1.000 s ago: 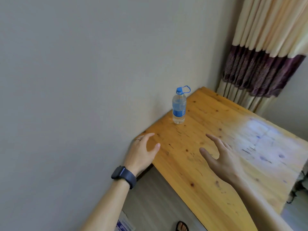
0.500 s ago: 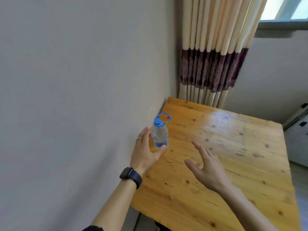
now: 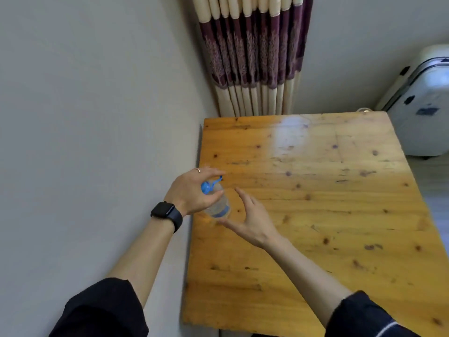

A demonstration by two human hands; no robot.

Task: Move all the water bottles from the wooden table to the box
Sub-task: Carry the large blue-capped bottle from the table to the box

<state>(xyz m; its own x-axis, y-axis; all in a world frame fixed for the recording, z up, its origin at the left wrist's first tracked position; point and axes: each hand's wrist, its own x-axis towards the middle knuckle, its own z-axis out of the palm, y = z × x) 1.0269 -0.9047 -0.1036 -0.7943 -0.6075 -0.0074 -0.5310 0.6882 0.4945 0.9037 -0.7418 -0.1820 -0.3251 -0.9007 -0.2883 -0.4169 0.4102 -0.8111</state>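
A small clear water bottle (image 3: 220,205) with a blue cap and a blue label stands near the left edge of the wooden table (image 3: 315,215). My left hand (image 3: 192,189), with a ring and a dark watch at the wrist, grips the bottle around its upper part, thumb across the front. My right hand (image 3: 250,218) hovers just right of the bottle with fingers spread and straight; whether it touches the bottle is unclear. No box is in view.
A grey wall runs along the table's left side. A cream and purple curtain (image 3: 252,54) hangs behind the far edge. A white suitcase (image 3: 422,105) stands at the far right, beside the table.
The view has swung down over the table. My left hand has closed around the bottle. My right hand has come in closer to the bottle's right side.
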